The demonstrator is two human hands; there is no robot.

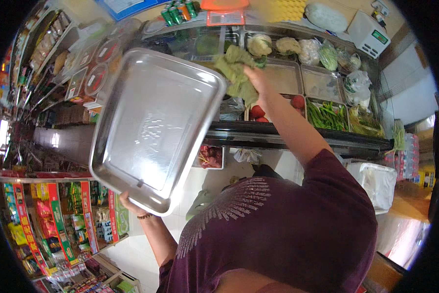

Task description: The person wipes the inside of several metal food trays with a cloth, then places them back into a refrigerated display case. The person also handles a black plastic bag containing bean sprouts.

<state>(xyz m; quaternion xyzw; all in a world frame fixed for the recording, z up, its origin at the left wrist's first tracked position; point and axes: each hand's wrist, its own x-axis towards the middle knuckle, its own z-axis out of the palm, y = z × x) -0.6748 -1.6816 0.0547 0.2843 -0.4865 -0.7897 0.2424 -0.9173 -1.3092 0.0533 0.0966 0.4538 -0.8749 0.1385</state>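
My left hand [133,206] grips the near end of a large stainless steel tray [150,117], which is tilted up in the air with bare metal inside. Its fingers reach partly behind the rim. In my right hand [257,81] is a crumpled green cloth [238,71], bunched over the display case beside the tray's right edge. Under that arm lie several tomatoes [258,111] in a bin. Green peppers [327,115] fill the bin to the right. Behind the cloth, a cauliflower [260,44] sits in the back row. The tray hides the left part of the case.
A white scale [369,33] and drink cans [178,13] stand along the back ledge. The case's black front rail [300,135] runs before me. Snack shelves [62,219] are at the lower left. On the floor at right is a white bin [377,183].
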